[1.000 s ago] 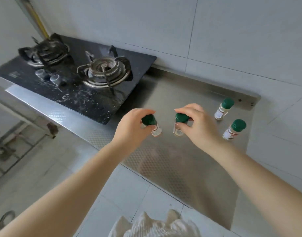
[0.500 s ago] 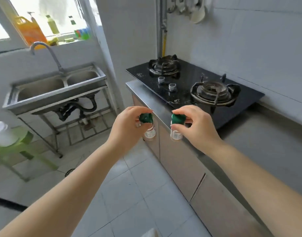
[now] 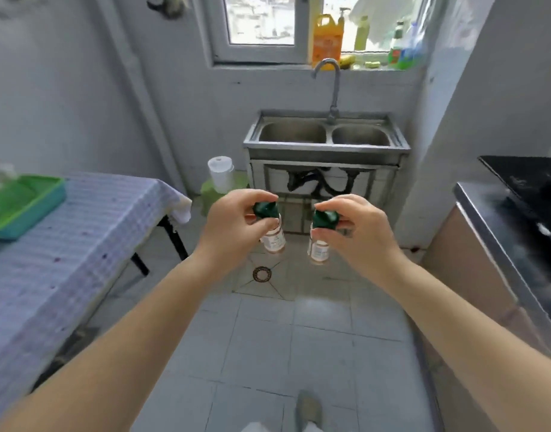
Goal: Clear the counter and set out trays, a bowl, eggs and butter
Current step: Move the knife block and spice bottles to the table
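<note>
In the head view, two small green-capped spice bottles are carried in the air in front of the sink. The left bottle is pinched by its cap in the left hand, and the right bottle is pinched the same way in the right hand; each body hangs free below the fingers. Both are held above the tiled floor, near the floor drain, and are touching no surface.

To the left of the sink a desk covered with a checked cloth is seen, with a green tray on its far corner. To the right of the sink the steel counter edge and the black hob are partly shown; what remains on that counter cannot be told from here.

The clearing step is judged to be under way. The risk lies in the grip: only the caps are held, so a loose cap could let a bottle drop onto the tiles. A tilted bottle could also be tipped over when it is set down on the soft cloth.
</note>
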